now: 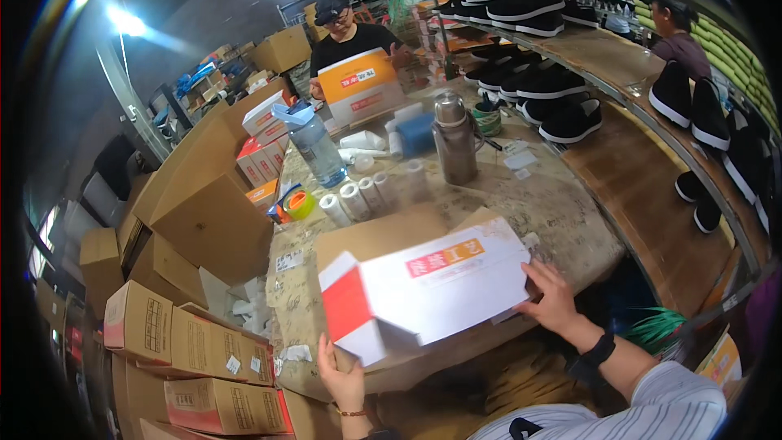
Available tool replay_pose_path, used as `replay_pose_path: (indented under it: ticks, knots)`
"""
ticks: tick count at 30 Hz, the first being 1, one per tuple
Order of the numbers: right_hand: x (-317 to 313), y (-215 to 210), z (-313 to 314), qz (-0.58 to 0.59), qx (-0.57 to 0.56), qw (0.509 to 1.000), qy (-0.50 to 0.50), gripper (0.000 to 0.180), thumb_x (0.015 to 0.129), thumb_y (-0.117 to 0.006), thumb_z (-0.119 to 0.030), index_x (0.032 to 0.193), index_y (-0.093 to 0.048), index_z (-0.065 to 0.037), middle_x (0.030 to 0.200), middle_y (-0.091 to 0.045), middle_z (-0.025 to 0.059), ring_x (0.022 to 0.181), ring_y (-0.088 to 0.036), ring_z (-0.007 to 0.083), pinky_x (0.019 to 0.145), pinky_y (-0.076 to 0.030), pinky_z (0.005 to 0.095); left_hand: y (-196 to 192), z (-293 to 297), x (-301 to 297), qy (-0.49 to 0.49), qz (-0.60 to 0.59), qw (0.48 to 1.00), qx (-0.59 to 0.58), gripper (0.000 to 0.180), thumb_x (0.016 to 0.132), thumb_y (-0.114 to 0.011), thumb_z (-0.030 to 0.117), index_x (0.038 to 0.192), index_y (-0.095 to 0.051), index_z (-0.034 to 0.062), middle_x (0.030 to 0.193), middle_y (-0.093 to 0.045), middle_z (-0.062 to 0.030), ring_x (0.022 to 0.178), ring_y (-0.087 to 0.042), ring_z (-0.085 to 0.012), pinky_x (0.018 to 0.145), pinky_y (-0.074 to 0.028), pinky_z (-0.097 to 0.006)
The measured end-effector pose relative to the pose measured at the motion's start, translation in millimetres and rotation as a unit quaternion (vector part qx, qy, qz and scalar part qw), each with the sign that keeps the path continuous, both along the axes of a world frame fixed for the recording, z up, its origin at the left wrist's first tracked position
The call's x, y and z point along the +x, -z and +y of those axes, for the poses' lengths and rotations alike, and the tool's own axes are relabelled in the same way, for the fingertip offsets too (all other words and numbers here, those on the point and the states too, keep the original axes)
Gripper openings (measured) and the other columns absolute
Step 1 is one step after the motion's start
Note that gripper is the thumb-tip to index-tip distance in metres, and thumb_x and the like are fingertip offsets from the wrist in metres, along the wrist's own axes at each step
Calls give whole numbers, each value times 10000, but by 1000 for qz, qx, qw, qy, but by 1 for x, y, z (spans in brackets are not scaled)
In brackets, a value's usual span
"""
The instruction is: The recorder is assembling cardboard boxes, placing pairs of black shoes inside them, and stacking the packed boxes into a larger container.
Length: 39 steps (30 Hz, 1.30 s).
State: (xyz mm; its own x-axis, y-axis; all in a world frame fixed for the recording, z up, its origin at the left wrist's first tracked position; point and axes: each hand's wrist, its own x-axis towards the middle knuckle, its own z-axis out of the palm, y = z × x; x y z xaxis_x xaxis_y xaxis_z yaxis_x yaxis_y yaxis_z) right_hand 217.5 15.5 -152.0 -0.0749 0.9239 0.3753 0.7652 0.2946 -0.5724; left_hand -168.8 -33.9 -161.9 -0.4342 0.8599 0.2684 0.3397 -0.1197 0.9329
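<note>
The white and red shoe box (423, 289) sits tilted at the near edge of the tabletop (562, 204), at about 6 o'clock. The left hand (342, 379) holds its near corner from below, fingers wrapped on it. The right hand (554, 297) presses flat on its right end at 4 o'clock. The box could slip off the edge, because it hangs over and leans.
</note>
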Motion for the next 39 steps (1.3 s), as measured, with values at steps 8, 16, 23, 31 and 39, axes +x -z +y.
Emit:
replay_pose_path:
  ticks: [8,16,23,31,39]
  knots:
    - [-74,41,19,224,47,958,-170,602,843,-627,-44,1402,-405,-60,1355,-493,179,1250,-482,312,1045,-370,349,36,0,-31,-154,-201,967,34,217,880,-577,43,1069,-579,-63,1017,-636,-129,958,-589,-189,825,-482,-324]
    - [-56,-30,41,287,-37,949,-124,522,936,-511,-52,1435,-358,-79,1380,-483,137,1268,-456,196,1011,-359,285,-51,9,-17,-48,359,926,106,557,944,-502,381,1320,-457,-27,1330,-486,-209,1243,-458,-328,1039,-340,-419]
    - [-6,-158,42,361,-148,882,-264,382,931,-561,-124,1301,-519,-39,1221,-590,101,1130,-534,159,961,-413,315,-117,53,4,105,75,977,170,422,1000,-403,365,1189,-513,4,1117,-562,-114,1116,-488,-225,984,-358,-376]
    - [-85,-157,27,-114,255,937,-211,477,794,-684,-307,1207,-593,-87,1130,-628,86,1065,-569,255,1013,-332,455,-109,100,-11,224,-212,951,32,389,1000,-447,283,1307,-430,44,1121,-589,-105,1000,-570,-169,871,-466,-315]
    - [-112,-128,143,-156,58,947,-275,433,882,-517,-443,1060,-695,-91,853,-684,109,887,-621,293,863,-415,403,-77,126,-26,99,34,993,-53,534,987,-480,225,1452,-281,51,1322,-462,-166,1187,-457,-202,1016,-350,-336]
